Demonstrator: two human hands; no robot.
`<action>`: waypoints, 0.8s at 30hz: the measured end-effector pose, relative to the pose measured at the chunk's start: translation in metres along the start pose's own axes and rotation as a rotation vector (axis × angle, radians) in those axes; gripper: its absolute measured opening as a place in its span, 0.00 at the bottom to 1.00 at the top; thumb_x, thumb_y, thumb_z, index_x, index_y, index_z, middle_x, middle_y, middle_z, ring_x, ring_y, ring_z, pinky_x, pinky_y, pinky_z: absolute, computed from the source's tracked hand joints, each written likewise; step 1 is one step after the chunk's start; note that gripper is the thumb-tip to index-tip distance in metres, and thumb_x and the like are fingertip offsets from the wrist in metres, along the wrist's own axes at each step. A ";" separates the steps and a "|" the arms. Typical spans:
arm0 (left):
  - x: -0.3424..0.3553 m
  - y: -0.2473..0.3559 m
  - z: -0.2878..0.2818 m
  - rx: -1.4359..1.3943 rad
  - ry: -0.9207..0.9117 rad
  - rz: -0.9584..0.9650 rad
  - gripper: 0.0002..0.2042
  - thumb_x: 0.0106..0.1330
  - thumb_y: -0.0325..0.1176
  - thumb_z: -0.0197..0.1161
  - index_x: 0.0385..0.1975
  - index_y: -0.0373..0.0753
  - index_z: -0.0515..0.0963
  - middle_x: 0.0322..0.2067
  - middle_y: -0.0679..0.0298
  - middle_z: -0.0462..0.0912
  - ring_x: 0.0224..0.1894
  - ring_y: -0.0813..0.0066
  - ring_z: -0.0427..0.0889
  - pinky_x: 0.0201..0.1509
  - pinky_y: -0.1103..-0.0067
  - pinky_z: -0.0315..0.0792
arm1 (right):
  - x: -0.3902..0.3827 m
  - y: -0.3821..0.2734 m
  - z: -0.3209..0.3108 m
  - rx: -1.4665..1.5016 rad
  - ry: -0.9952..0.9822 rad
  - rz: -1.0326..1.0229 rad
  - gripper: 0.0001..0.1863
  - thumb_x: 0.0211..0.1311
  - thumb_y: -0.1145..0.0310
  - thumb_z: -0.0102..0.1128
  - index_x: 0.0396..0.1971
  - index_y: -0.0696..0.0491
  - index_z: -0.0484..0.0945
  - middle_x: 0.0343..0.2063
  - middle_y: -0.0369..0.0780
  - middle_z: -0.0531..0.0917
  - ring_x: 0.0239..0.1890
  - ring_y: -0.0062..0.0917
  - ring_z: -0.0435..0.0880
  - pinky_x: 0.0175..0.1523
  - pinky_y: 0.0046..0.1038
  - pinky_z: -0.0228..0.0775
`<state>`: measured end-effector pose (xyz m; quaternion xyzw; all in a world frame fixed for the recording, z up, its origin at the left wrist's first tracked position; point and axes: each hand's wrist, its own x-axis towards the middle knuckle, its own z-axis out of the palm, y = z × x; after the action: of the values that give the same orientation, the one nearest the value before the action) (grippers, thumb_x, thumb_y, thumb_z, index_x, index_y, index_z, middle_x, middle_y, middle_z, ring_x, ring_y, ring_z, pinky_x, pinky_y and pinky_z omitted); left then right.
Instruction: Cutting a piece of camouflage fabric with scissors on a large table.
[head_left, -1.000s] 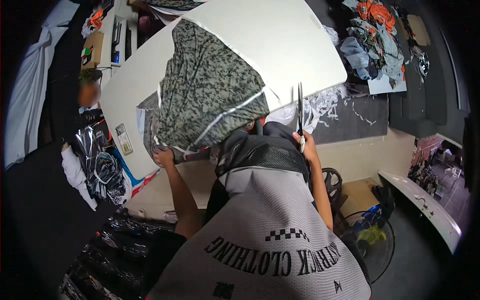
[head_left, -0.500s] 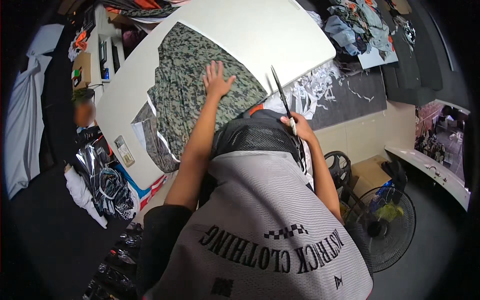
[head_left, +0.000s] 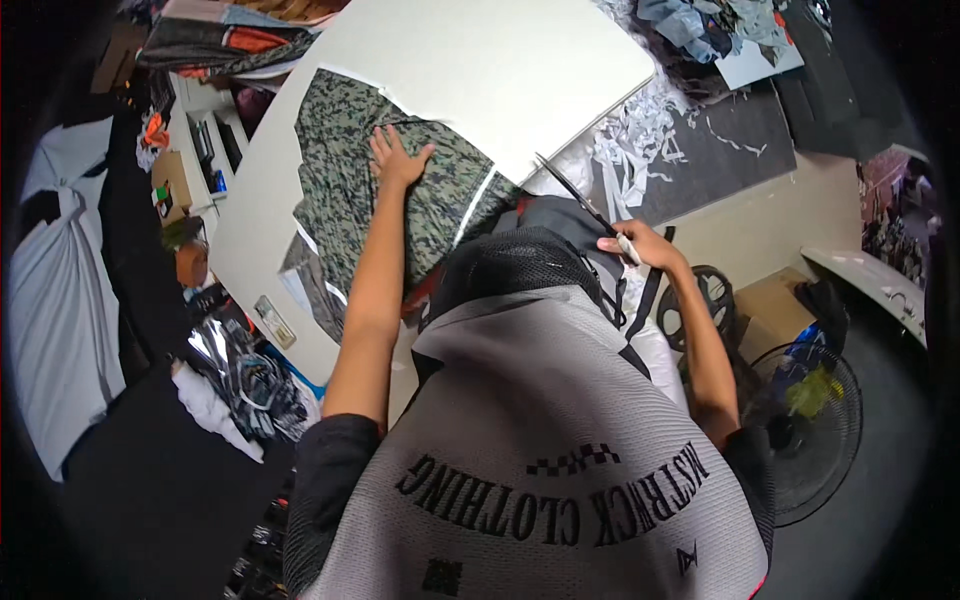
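Note:
A piece of green camouflage fabric (head_left: pixel 345 170) lies on the white table, a little wrinkled, with white strips along parts of its edges and one across its right corner. My left hand (head_left: pixel 400 163) presses flat on the fabric, fingers spread. Off the table's near right edge, my right hand (head_left: pixel 650 247) is closed around the pale-wrapped handle of dark scissors (head_left: pixel 578 190). Their long blades point up and left, the tips near the table's edge, to the right of the fabric. Part of the handle is hidden by my fingers.
The white table (head_left: pixel 480 60) reaches away from me. White scraps (head_left: pixel 630 150) lie beyond its right edge, with a clothes pile (head_left: pixel 690 25) farther back. A black fan (head_left: pixel 800 435) stands at right, near a cardboard box (head_left: pixel 765 310). Bagged goods (head_left: pixel 240 365) lie at left.
The view has shifted. My right hand and the scissors have moved back to the right, away from the fabric. A white strip now shows across the fabric's right corner. My left hand remains flat.

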<state>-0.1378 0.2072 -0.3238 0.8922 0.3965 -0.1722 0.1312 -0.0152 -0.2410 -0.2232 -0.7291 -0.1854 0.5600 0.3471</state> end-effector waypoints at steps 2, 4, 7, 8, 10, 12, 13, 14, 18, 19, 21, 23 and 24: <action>-0.008 0.004 0.000 -0.006 0.083 0.012 0.44 0.62 0.65 0.52 0.71 0.44 0.49 0.72 0.55 0.41 0.73 0.53 0.45 0.70 0.53 0.47 | 0.003 0.001 0.010 0.009 -0.099 -0.010 0.23 0.59 0.52 0.66 0.16 0.53 0.71 0.13 0.29 0.70 0.16 0.14 0.65 0.22 0.20 0.58; -0.017 0.010 -0.001 -0.026 0.127 0.124 0.40 0.62 0.60 0.54 0.68 0.43 0.54 0.70 0.55 0.46 0.70 0.54 0.49 0.69 0.55 0.50 | 0.005 0.002 0.025 0.034 -0.094 0.026 0.23 0.59 0.52 0.65 0.16 0.53 0.71 0.12 0.29 0.70 0.15 0.14 0.65 0.22 0.20 0.58; -0.030 0.025 -0.004 -0.141 0.218 0.416 0.28 0.61 0.45 0.61 0.60 0.41 0.66 0.62 0.56 0.63 0.62 0.55 0.64 0.64 0.60 0.59 | 0.010 0.002 0.050 0.055 -0.105 0.135 0.23 0.60 0.52 0.65 0.15 0.52 0.71 0.12 0.30 0.71 0.15 0.13 0.65 0.22 0.20 0.58; -0.036 0.033 -0.002 -0.188 0.151 0.520 0.22 0.59 0.38 0.62 0.54 0.40 0.70 0.56 0.59 0.67 0.56 0.59 0.67 0.61 0.63 0.61 | 0.010 0.003 0.059 0.062 -0.082 0.089 0.22 0.60 0.53 0.65 0.16 0.52 0.72 0.12 0.29 0.71 0.15 0.13 0.65 0.22 0.20 0.58; -0.040 0.052 0.001 -0.244 0.137 0.631 0.16 0.57 0.32 0.63 0.47 0.40 0.74 0.49 0.62 0.72 0.50 0.62 0.71 0.58 0.65 0.64 | 0.016 0.003 0.065 0.011 -0.026 0.068 0.21 0.61 0.54 0.65 0.16 0.52 0.72 0.13 0.29 0.71 0.15 0.13 0.65 0.22 0.19 0.58; -0.046 0.062 0.005 -0.260 -0.026 0.890 0.13 0.62 0.34 0.61 0.47 0.44 0.76 0.55 0.63 0.69 0.57 0.62 0.68 0.64 0.64 0.60 | 0.020 0.006 0.073 0.056 -0.024 0.008 0.19 0.61 0.54 0.64 0.18 0.51 0.73 0.14 0.29 0.70 0.16 0.13 0.65 0.22 0.19 0.57; -0.048 0.065 0.007 -0.285 0.009 0.893 0.13 0.62 0.34 0.61 0.47 0.44 0.76 0.55 0.63 0.69 0.57 0.62 0.68 0.64 0.64 0.60 | 0.021 0.008 0.073 0.038 -0.029 0.014 0.19 0.61 0.54 0.64 0.18 0.51 0.73 0.14 0.29 0.70 0.16 0.13 0.65 0.22 0.19 0.57; -0.049 0.066 0.008 -0.278 0.004 0.905 0.14 0.62 0.35 0.61 0.47 0.45 0.76 0.55 0.63 0.69 0.58 0.62 0.67 0.64 0.64 0.59 | 0.024 0.009 0.074 0.060 -0.033 0.005 0.19 0.61 0.55 0.64 0.18 0.51 0.72 0.15 0.28 0.70 0.17 0.12 0.64 0.22 0.18 0.56; -0.046 0.065 0.004 -0.231 0.003 0.954 0.16 0.61 0.37 0.62 0.49 0.48 0.77 0.57 0.65 0.68 0.60 0.64 0.64 0.65 0.64 0.58 | 0.040 0.015 0.072 0.138 -0.033 -0.048 0.18 0.61 0.57 0.64 0.19 0.50 0.71 0.16 0.27 0.69 0.18 0.11 0.63 0.23 0.18 0.56; -0.046 0.065 0.002 -0.220 0.005 0.946 0.16 0.61 0.38 0.62 0.50 0.49 0.76 0.57 0.65 0.68 0.61 0.63 0.63 0.65 0.63 0.57 | 0.043 0.017 0.070 0.128 -0.032 -0.070 0.17 0.61 0.58 0.64 0.18 0.50 0.71 0.16 0.27 0.68 0.19 0.11 0.63 0.24 0.18 0.55; -0.049 0.067 0.001 -0.199 0.000 0.932 0.18 0.60 0.39 0.63 0.51 0.50 0.76 0.59 0.65 0.67 0.63 0.62 0.61 0.65 0.61 0.55 | 0.044 0.022 0.068 0.113 -0.030 -0.108 0.17 0.61 0.59 0.64 0.18 0.49 0.70 0.17 0.26 0.68 0.20 0.11 0.62 0.24 0.18 0.54; -0.054 0.070 0.001 -0.190 -0.007 0.926 0.19 0.60 0.40 0.63 0.52 0.51 0.76 0.59 0.65 0.66 0.63 0.61 0.60 0.66 0.59 0.54 | 0.043 0.028 0.068 0.108 -0.029 -0.122 0.17 0.61 0.60 0.64 0.18 0.49 0.69 0.17 0.26 0.67 0.20 0.11 0.62 0.25 0.18 0.54; -0.056 0.072 0.001 -0.170 -0.004 0.917 0.19 0.60 0.41 0.63 0.53 0.52 0.76 0.60 0.65 0.66 0.64 0.61 0.59 0.65 0.58 0.53 | 0.044 0.030 0.067 0.109 -0.028 -0.112 0.17 0.61 0.61 0.64 0.18 0.49 0.69 0.17 0.25 0.67 0.20 0.11 0.62 0.25 0.17 0.53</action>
<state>-0.1190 0.1227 -0.2949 0.9611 -0.0267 -0.0651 0.2670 -0.0689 -0.2129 -0.2834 -0.6897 -0.1998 0.5590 0.4145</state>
